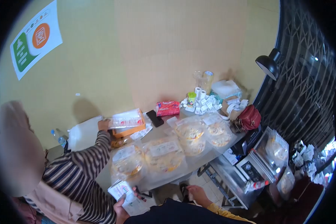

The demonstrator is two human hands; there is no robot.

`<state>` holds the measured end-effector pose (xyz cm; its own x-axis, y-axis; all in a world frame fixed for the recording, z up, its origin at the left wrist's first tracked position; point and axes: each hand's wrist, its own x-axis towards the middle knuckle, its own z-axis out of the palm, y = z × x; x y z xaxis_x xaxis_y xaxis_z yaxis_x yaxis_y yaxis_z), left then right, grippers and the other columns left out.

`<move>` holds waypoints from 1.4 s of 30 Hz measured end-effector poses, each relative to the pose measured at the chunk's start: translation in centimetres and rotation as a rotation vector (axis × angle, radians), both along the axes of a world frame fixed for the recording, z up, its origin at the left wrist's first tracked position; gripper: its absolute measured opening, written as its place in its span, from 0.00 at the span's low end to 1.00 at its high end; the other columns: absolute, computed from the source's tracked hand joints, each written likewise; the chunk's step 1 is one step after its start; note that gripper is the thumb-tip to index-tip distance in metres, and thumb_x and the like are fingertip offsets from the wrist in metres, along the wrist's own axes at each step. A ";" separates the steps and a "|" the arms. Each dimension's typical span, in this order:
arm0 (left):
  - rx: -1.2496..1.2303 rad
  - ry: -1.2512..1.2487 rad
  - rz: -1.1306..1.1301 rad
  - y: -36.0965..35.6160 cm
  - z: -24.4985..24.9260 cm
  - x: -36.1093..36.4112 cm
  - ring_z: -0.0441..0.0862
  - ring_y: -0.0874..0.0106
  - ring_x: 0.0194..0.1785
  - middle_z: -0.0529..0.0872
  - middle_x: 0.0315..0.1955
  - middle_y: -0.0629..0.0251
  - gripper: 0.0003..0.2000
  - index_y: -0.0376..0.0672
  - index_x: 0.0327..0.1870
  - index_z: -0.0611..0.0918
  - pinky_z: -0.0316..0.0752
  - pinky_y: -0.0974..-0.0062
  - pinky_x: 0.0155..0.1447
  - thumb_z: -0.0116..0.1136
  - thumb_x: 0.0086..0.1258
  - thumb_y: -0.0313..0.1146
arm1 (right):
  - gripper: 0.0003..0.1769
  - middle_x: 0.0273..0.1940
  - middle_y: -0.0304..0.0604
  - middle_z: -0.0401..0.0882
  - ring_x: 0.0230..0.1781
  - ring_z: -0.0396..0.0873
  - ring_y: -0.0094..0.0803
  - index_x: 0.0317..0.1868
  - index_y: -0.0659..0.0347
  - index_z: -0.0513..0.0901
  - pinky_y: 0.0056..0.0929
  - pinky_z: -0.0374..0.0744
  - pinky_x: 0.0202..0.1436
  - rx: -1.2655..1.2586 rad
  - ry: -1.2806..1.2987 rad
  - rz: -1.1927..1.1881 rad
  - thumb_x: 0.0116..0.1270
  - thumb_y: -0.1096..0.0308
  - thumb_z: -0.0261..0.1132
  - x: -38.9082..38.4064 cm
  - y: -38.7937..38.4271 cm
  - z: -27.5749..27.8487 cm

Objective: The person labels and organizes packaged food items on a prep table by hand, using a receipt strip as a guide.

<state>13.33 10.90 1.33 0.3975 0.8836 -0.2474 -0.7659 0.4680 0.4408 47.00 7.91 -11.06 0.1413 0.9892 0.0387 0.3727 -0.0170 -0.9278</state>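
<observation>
My left hand (pixel 121 210), low in the view, is closed on a stack of white printed sheets (pixel 124 193). The sheets overlap the table's front edge in this view, just below a clear plastic food pack (pixel 127 162) with a white label. My right hand (pixel 198 195) hangs below the table edge over the tiled floor, its fingers curled with nothing visible in them. More labelled, round food packs (pixel 164 154) stand above it on the table, including stacked packs (pixel 190 135) and another group (pixel 218 130) to the right.
At left, another person in a striped sleeve (pixel 86 158) reaches to an orange box (pixel 129 130) holding plastic bags. Behind are a phone (pixel 155 118), a red packet (pixel 168 108) and crumpled labels (pixel 205 104). A lower metal table (pixel 227 179) with a machine (pixel 250 168) stands right.
</observation>
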 end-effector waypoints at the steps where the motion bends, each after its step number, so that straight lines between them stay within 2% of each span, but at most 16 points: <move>1: 0.011 0.007 0.040 0.6 -0.1 0.6 0.74 0.59 0.48 0.77 0.42 0.60 0.37 0.37 0.61 0.65 0.59 0.49 0.63 0.59 0.49 0.46 | 0.15 0.24 0.37 0.74 0.27 0.73 0.28 0.34 0.59 0.79 0.29 0.72 0.34 0.025 -0.047 -0.102 0.69 0.60 0.50 2.8 1.5 -0.5; 2: 0.039 0.003 0.102 1.3 -1.1 1.3 0.74 0.59 0.46 0.76 0.41 0.60 0.36 0.37 0.61 0.66 0.63 0.50 0.59 0.57 0.49 0.47 | 0.16 0.20 0.35 0.72 0.23 0.72 0.26 0.31 0.59 0.78 0.28 0.71 0.30 0.046 -0.093 -0.206 0.69 0.59 0.50 5.6 3.1 -0.9; 5: -0.018 0.127 0.266 3.0 -3.8 2.4 0.75 0.58 0.44 0.76 0.40 0.59 0.34 0.38 0.58 0.67 0.66 0.52 0.54 0.56 0.50 0.49 | 0.20 0.15 0.29 0.65 0.14 0.63 0.20 0.23 0.58 0.72 0.21 0.62 0.17 -0.122 0.192 -0.466 0.69 0.55 0.52 14.1 9.6 1.8; 7: -0.047 0.163 0.315 5.2 -3.5 4.2 0.74 0.58 0.44 0.76 0.40 0.59 0.34 0.38 0.58 0.67 0.66 0.52 0.54 0.56 0.50 0.49 | 0.22 0.15 0.29 0.63 0.13 0.60 0.16 0.19 0.55 0.67 0.18 0.58 0.16 -0.040 0.319 -0.581 0.70 0.54 0.51 17.6 13.4 7.4; 10: -0.070 0.177 0.320 7.7 -2.2 7.0 0.74 0.58 0.44 0.76 0.40 0.59 0.34 0.38 0.59 0.67 0.66 0.52 0.54 0.56 0.50 0.48 | 0.24 0.14 0.28 0.61 0.13 0.58 0.16 0.16 0.55 0.65 0.19 0.57 0.17 0.217 0.193 -0.532 0.71 0.55 0.50 23.2 18.8 8.8; 12: -0.085 0.186 0.332 8.6 -1.7 8.4 0.74 0.58 0.44 0.76 0.41 0.59 0.34 0.38 0.59 0.67 0.66 0.52 0.54 0.56 0.50 0.48 | 0.25 0.13 0.28 0.60 0.13 0.57 0.15 0.15 0.55 0.64 0.19 0.56 0.18 0.279 0.186 -0.451 0.71 0.56 0.50 24.2 21.7 13.5; 17: -0.160 0.217 0.383 9.3 -0.6 11.2 0.74 0.58 0.44 0.76 0.41 0.59 0.34 0.39 0.59 0.67 0.67 0.52 0.54 0.56 0.51 0.48 | 0.23 0.16 0.27 0.56 0.18 0.53 0.15 0.17 0.59 0.61 0.23 0.51 0.19 0.600 -0.126 -0.168 0.70 0.60 0.51 26.6 29.2 20.7; 19: -0.184 0.227 0.406 9.2 -0.3 11.9 0.74 0.58 0.44 0.75 0.41 0.59 0.34 0.39 0.59 0.67 0.67 0.52 0.54 0.56 0.51 0.48 | 0.20 0.18 0.29 0.58 0.20 0.56 0.17 0.20 0.62 0.65 0.23 0.53 0.21 0.702 -0.118 -0.165 0.70 0.61 0.47 27.1 32.3 22.5; 21: -0.207 0.241 0.430 8.8 -0.2 12.5 0.74 0.58 0.44 0.75 0.41 0.59 0.34 0.39 0.59 0.67 0.67 0.53 0.54 0.56 0.51 0.48 | 0.18 0.20 0.32 0.61 0.23 0.61 0.19 0.27 0.65 0.70 0.23 0.59 0.24 0.724 0.018 -0.302 0.70 0.62 0.43 27.5 34.9 22.2; 23: -0.235 0.254 0.453 8.4 0.1 13.0 0.74 0.58 0.44 0.75 0.41 0.59 0.34 0.39 0.59 0.66 0.67 0.53 0.54 0.56 0.51 0.48 | 0.11 0.26 0.38 0.66 0.29 0.67 0.24 0.36 0.67 0.70 0.23 0.67 0.33 0.746 -0.157 -0.196 0.67 0.68 0.44 27.9 36.3 24.8; 29: -0.301 0.283 0.519 7.4 0.4 14.4 0.74 0.59 0.45 0.75 0.42 0.59 0.34 0.39 0.59 0.66 0.67 0.53 0.54 0.56 0.52 0.48 | 0.11 0.42 0.48 0.67 0.41 0.67 0.30 0.44 0.65 0.66 0.25 0.67 0.50 1.081 -0.428 -0.432 0.65 0.71 0.55 29.4 44.0 21.3; 30: -0.307 0.283 0.526 7.2 0.4 14.5 0.74 0.59 0.45 0.75 0.42 0.59 0.34 0.39 0.59 0.66 0.67 0.53 0.54 0.56 0.52 0.48 | 0.16 0.50 0.51 0.67 0.51 0.67 0.39 0.46 0.63 0.68 0.38 0.65 0.58 0.914 -0.455 -0.476 0.64 0.64 0.60 31.3 45.3 18.2; 33: -0.322 0.278 0.541 6.6 0.2 14.6 0.74 0.59 0.45 0.75 0.42 0.58 0.34 0.39 0.60 0.66 0.67 0.53 0.53 0.56 0.52 0.48 | 0.25 0.61 0.54 0.61 0.64 0.56 0.52 0.55 0.57 0.69 0.58 0.54 0.64 0.142 -1.067 -0.427 0.61 0.55 0.62 33.5 48.0 11.9; 34: -0.324 0.273 0.550 6.6 0.2 14.6 0.74 0.59 0.45 0.75 0.42 0.58 0.34 0.39 0.60 0.66 0.67 0.53 0.53 0.56 0.52 0.48 | 0.34 0.69 0.51 0.50 0.71 0.40 0.57 0.62 0.48 0.67 0.69 0.43 0.64 -0.146 -1.055 -0.408 0.57 0.46 0.63 32.7 47.9 10.6; 38: -0.335 0.247 0.582 6.1 0.1 14.7 0.74 0.59 0.45 0.75 0.42 0.58 0.34 0.39 0.60 0.66 0.67 0.54 0.53 0.56 0.52 0.48 | 0.39 0.70 0.52 0.48 0.71 0.41 0.56 0.64 0.49 0.65 0.68 0.41 0.64 0.049 -1.064 -0.373 0.55 0.42 0.61 28.9 48.4 7.9; 42: -0.345 0.238 0.605 5.7 0.2 14.9 0.73 0.59 0.45 0.75 0.43 0.58 0.34 0.39 0.60 0.65 0.67 0.54 0.53 0.56 0.53 0.48 | 0.38 0.69 0.52 0.48 0.70 0.42 0.56 0.64 0.51 0.64 0.67 0.43 0.64 0.315 -0.912 -0.040 0.54 0.47 0.62 20.6 49.3 9.0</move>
